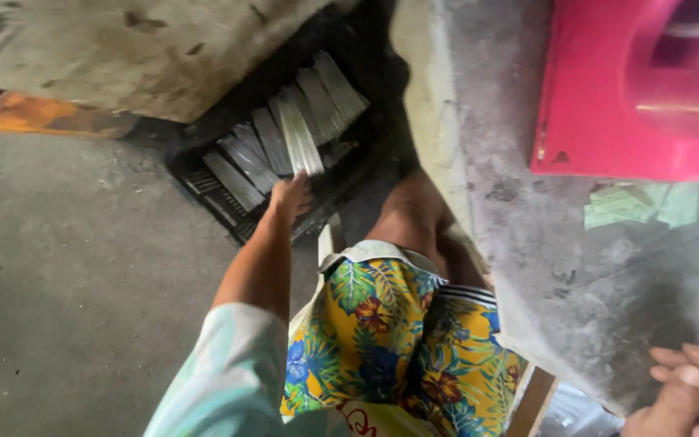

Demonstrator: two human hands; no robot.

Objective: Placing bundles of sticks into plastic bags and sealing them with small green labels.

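Grey concrete floor (66,267) across the left. Worn concrete bench (576,275) on the right, red plastic stool (633,89) standing on its far part, pale green paper scraps (657,202) just below the stool. Flat concrete slab (147,48) top left, orange edge (10,109) under its left end. Black slotted plastic crate (228,206) on the floor between slab and bench, holding bundles of pale thin sticks (285,133) laid side by side. Floral yellow-and-blue shorts (398,340) at bottom centre, bare knee (414,210) beside the bench edge. Left hand (291,197) reaching down into the crate, fingers closed on the near end of one stick bundle (299,142), bundle lying among the others. Right hand (689,396) at bottom right, resting on the bench edge, fingers loosely curled, holding nothing.
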